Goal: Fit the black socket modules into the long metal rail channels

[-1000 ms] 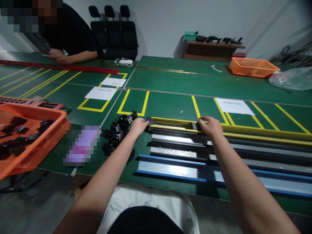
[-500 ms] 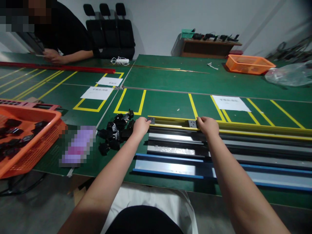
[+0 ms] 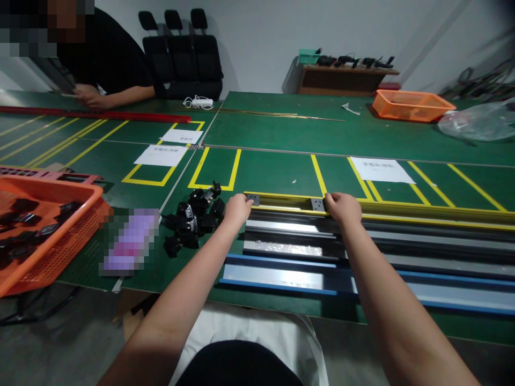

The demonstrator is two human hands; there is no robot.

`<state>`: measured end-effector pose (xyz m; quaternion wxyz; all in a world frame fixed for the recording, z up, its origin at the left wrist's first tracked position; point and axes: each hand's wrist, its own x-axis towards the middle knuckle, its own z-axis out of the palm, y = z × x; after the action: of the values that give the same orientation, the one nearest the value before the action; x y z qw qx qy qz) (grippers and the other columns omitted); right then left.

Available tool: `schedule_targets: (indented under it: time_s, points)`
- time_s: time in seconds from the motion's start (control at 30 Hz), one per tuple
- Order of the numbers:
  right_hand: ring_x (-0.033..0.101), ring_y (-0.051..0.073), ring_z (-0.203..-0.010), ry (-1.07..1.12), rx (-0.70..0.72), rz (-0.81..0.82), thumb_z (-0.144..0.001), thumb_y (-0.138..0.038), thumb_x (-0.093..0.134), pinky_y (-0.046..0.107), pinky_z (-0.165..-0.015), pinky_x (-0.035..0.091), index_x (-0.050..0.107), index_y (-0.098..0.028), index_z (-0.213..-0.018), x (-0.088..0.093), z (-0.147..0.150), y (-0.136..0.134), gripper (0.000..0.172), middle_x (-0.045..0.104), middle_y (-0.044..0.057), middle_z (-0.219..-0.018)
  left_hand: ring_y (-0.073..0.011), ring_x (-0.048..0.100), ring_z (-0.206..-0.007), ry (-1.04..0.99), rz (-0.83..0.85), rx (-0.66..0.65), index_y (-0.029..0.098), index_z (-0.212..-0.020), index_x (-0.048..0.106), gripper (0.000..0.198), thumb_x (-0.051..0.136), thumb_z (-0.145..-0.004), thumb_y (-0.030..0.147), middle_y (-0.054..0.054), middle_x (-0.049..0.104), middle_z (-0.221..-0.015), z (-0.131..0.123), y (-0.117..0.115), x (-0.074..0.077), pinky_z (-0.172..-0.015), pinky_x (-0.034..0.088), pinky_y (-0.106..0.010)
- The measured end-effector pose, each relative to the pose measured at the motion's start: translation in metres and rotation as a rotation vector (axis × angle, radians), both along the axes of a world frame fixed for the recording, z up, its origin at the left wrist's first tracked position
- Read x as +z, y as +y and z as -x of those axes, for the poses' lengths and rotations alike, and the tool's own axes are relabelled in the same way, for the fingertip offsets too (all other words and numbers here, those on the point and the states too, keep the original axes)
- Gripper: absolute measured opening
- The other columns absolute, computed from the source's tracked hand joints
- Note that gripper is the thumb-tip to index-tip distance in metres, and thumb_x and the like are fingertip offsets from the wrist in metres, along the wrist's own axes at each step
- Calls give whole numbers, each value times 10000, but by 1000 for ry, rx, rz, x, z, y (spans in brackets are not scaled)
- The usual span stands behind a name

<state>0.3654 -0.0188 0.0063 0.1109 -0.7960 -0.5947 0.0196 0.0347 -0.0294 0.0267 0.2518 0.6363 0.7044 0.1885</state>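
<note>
Both forearms extend straight forward, palms down, across the blue rail [image 3: 281,276] and the silver and black rails [image 3: 289,236] beyond it. The left hand [image 3: 237,209], fingers curled together, touches the grey end block [image 3: 253,199] of the yellow rail [image 3: 402,212], just beside the pile of black parts [image 3: 193,220]. The right hand [image 3: 341,208], fingers likewise curled, touches the second grey block [image 3: 317,203] on that rail; a grip on either block cannot be confirmed.
</note>
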Motion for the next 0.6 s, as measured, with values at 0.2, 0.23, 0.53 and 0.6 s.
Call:
schedule_targets:
  time_s: [0.2,0.23,0.53,0.6]
  points:
    - [608,253,-729,-19,-12,1,-886,-510,355,311,-552,302,769,-176,-884,0,1,0,531,719,148,-839,-247,677,-990,120,49,-13,162,-890,698,232,553,-901,343,-139,734,-985,-2,0,4,-824,478,-294]
    - [606,250,-728,-22,-16,2,-885,-508,356,309,-550,297,768,-177,-882,-1,1,0,529,720,147,-840,-238,676,-998,144,54,-12,163,-903,701,240,545,-905,346,-134,735,-995,-2,0,4,-825,481,-284]
    - [590,245,-713,-20,-10,-1,-886,-508,352,305,-543,291,769,-176,-900,-1,1,0,533,712,146,-829,-251,677,-1020,249,16,-90,142,-955,710,286,502,-921,334,-152,731,-1038,-11,-2,10,-916,483,-322]
    - [588,243,-712,-24,-8,-5,-886,-506,350,306,-541,286,768,-173,-886,-1,2,0,534,708,147,-825,-256,668,-1052,262,-4,-118,132,-950,711,294,494,-926,328,-157,731,-1045,-14,-3,11,-1007,438,-353]
